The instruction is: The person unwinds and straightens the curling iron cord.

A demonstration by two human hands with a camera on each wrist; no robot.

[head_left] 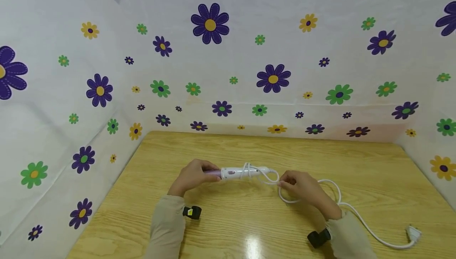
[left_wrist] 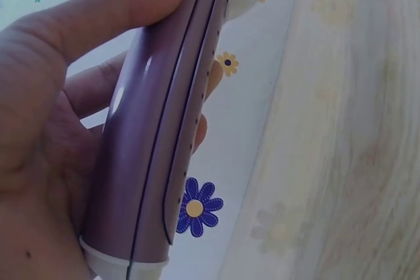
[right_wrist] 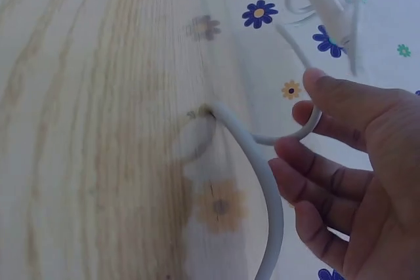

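A hair straightener (head_left: 228,173) with a white handle and a purple barrel is held just above the table, lying nearly level. My left hand (head_left: 192,176) grips it round the purple barrel (left_wrist: 141,129), thumb along one side and fingers behind. Loops of its white cord (head_left: 388,245) are wound round the handle. To the right, my right hand (head_left: 303,187) pinches the cord between thumb and index finger, beyond the handle's end. In the right wrist view, the other fingers are loosely curled beside a second stretch of cord (right_wrist: 272,208).
The cord runs over the wooden table (head_left: 235,219) to a white two-pin plug (head_left: 413,233) at the right. A white sheet (head_left: 235,57) with printed flowers stands behind and at both sides. Black wrist straps (head_left: 192,212) are on both wrists.
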